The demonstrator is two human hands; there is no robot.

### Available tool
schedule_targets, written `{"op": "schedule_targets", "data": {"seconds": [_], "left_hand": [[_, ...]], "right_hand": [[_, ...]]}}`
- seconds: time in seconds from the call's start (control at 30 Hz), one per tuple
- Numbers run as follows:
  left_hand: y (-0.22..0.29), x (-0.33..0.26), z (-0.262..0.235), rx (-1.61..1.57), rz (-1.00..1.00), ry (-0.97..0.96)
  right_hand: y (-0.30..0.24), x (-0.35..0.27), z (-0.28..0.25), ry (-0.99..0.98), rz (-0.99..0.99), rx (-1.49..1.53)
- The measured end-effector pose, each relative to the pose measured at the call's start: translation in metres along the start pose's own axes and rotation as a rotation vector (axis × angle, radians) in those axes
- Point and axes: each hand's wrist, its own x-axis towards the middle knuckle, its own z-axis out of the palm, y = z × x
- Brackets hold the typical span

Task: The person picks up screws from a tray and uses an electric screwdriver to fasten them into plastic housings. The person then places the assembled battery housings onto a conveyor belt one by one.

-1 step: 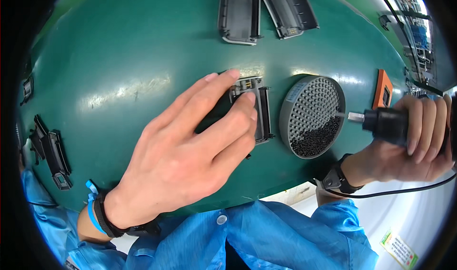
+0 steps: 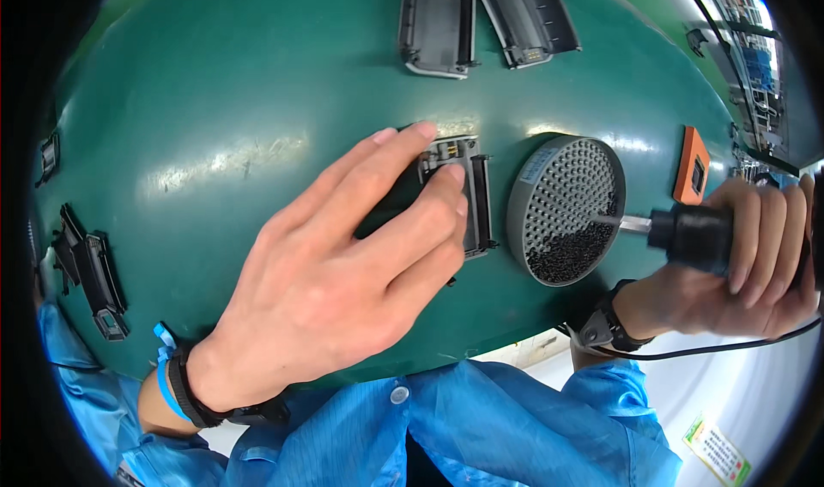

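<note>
My left hand (image 2: 343, 272) lies flat over a small dark grey plastic part (image 2: 463, 187) on the green table (image 2: 215, 101), fingers pressing it down. My right hand (image 2: 747, 255) grips a black electric screwdriver (image 2: 695, 229) held sideways. Its metal bit points left into a round grey perforated screw tray (image 2: 571, 208). Small black screws fill the tray's lower part.
Two larger dark grey housing parts (image 2: 481, 19) lie at the table's far edge. Black plastic parts (image 2: 86, 268) sit at the left edge. An orange block (image 2: 693, 165) lies right of the tray. A black cable (image 2: 712, 350) hangs below my right wrist. My sleeves are blue.
</note>
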Motion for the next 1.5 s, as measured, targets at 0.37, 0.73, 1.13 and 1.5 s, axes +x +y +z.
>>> {"op": "schedule_targets", "data": {"seconds": [0.37, 0.73, 1.13, 1.5], "left_hand": [[0.000, -0.004, 0.009, -0.054, -0.009, 0.099], [0.004, -0.003, 0.012, -0.097, -0.056, 0.130], [0.003, -0.002, 0.012, -0.090, -0.040, 0.119], [0.002, -0.007, 0.016, -0.086, -0.060, 0.174]], "right_hand": [[0.022, -0.042, 0.024, -0.152, -0.025, -0.149], [0.025, -0.047, 0.021, -0.161, -0.028, -0.191], [0.034, -0.040, 0.030, -0.144, -0.024, -0.154], [0.035, -0.040, 0.032, -0.204, 0.002, -0.180]]}}
